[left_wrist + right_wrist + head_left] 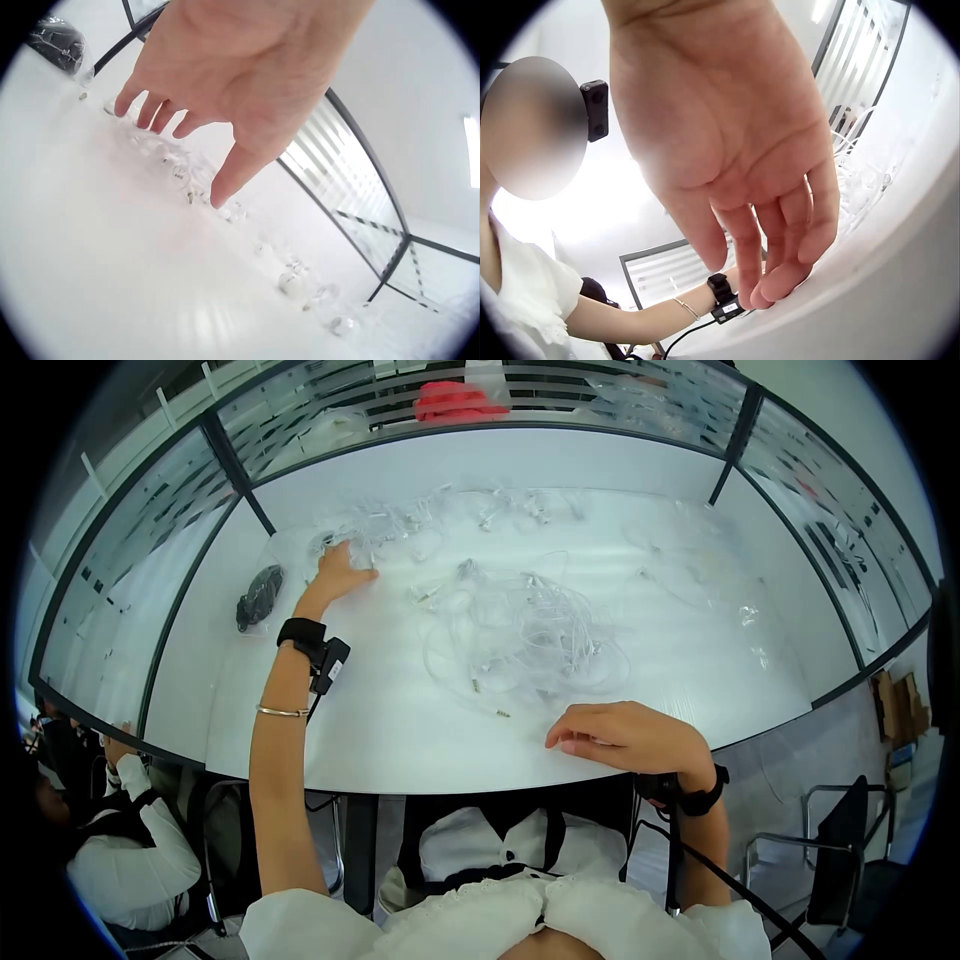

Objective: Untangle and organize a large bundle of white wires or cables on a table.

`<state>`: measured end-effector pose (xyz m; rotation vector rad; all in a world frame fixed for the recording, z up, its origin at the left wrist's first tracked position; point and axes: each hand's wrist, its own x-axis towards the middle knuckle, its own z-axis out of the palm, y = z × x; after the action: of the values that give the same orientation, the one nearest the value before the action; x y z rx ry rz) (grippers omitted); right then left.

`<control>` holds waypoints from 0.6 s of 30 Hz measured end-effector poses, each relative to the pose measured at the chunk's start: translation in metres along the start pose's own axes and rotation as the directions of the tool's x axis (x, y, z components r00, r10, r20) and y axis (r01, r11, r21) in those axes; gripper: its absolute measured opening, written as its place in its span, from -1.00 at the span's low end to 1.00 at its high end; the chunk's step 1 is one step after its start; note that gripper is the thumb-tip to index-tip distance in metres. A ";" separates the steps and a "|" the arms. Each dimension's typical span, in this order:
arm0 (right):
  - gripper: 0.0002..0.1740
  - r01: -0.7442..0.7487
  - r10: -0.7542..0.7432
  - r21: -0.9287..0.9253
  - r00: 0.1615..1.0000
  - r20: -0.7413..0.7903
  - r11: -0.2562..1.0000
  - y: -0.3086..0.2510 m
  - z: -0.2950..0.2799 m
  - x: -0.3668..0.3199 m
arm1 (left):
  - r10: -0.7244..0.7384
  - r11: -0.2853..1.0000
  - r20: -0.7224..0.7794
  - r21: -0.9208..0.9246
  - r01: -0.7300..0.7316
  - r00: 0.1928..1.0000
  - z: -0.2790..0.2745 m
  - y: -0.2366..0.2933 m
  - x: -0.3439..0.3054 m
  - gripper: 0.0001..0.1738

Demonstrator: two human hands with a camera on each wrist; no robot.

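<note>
My left hand (341, 574) reaches over the back left of the table, its fingers spread at a row of clear plastic bags with small parts (178, 166). In the left wrist view the thumb hangs apart from the other fingers, and no grip on a bag shows. My right hand (632, 738) rests near the table's front edge, fingers loosely bent and holding nothing. Just beyond it lies a loose heap of clear tubing (560, 630) with small metal ends, also visible past the right hand (780, 150) in the right wrist view.
A black item in clear wrap (260, 598) lies at the far left of the table. More clear bags (530, 508) lie along the back, and thin clear plastic (690, 570) lies on the right. Low white partitions (440, 460) with glass above enclose the table. Another person sits at the lower left.
</note>
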<state>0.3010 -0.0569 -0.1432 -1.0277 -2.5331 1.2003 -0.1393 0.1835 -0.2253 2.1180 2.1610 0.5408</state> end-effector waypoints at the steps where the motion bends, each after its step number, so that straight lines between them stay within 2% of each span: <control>1: -0.70 0.003 -0.003 -0.003 1.000 0.003 1.000 0.001 -0.001 -0.002 | 0.045 0.999 -0.056 -0.016 -0.046 0.997 -0.005 -0.008 0.001 0.03; 2: -0.70 0.009 -0.009 -0.008 1.000 0.006 1.000 0.002 -0.003 -0.002 | 0.089 0.995 -0.115 -0.027 -0.093 0.989 -0.008 -0.015 0.002 0.04; 3: -0.70 0.009 -0.008 -0.012 1.000 0.005 1.000 -0.001 -0.006 -0.003 | 0.138 0.988 -0.209 -0.043 -0.150 0.968 -0.022 -0.007 -0.008 -0.17; 6: -0.70 0.044 -0.043 -0.034 0.999 0.009 0.998 -0.019 -0.022 -0.001 | 0.212 0.893 -0.238 -0.347 -0.287 0.948 -0.050 0.030 -0.037 -0.49; 7: -0.69 0.079 -0.079 -0.049 0.997 0.010 0.996 -0.030 -0.029 0.005 | 0.213 0.838 -0.196 -0.466 -0.283 0.957 -0.057 0.059 -0.051 -0.75; 8: -0.69 0.114 -0.114 -0.065 0.993 0.011 0.991 -0.037 -0.035 0.014 | 0.257 0.762 -0.142 -0.578 -0.291 0.956 -0.049 0.069 -0.054 -0.81; 9: -0.69 0.151 -0.151 -0.076 0.989 0.005 0.986 -0.042 -0.040 0.026 | 0.324 0.787 -0.145 -0.507 -0.351 0.935 -0.050 0.090 -0.066 -0.83; 11: -0.69 0.219 -0.221 -0.094 0.975 -0.008 0.971 -0.054 -0.051 0.056 | 0.353 0.772 -0.124 -0.521 -0.364 0.927 -0.025 0.102 -0.069 -0.80; 12: -0.69 0.166 -0.172 -0.126 0.984 -0.038 0.978 -0.056 -0.056 0.074 | 0.331 0.831 -0.054 -0.455 -0.319 0.942 -0.013 0.104 -0.068 -0.72; 13: -0.71 0.216 -0.242 -0.190 0.962 -0.127 0.958 -0.048 -0.059 0.094 | 0.341 0.834 -0.072 -0.437 -0.337 0.937 0.001 0.100 -0.069 -0.68; 14: -0.71 0.186 -0.245 -0.249 0.942 -0.231 0.951 -0.038 -0.061 0.113 | 0.352 0.835 -0.090 -0.419 -0.356 0.932 0.009 0.099 -0.069 -0.63; 17: -0.66 0.162 -0.297 -0.306 0.831 -0.470 0.938 0.012 -0.056 0.161 | 0.386 0.848 0.009 -0.399 -0.350 0.923 -0.004 0.111 -0.074 -0.59; 18: -0.63 0.169 -0.319 -0.311 0.783 -0.534 0.935 0.029 -0.052 0.173 | 0.370 0.839 0.091 -0.461 -0.290 0.925 -0.008 0.115 -0.076 -0.59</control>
<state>0.2067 0.0996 -0.1545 -0.8903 -2.2467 0.4073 -0.0283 0.1059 -0.1991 2.1772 1.4088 0.7501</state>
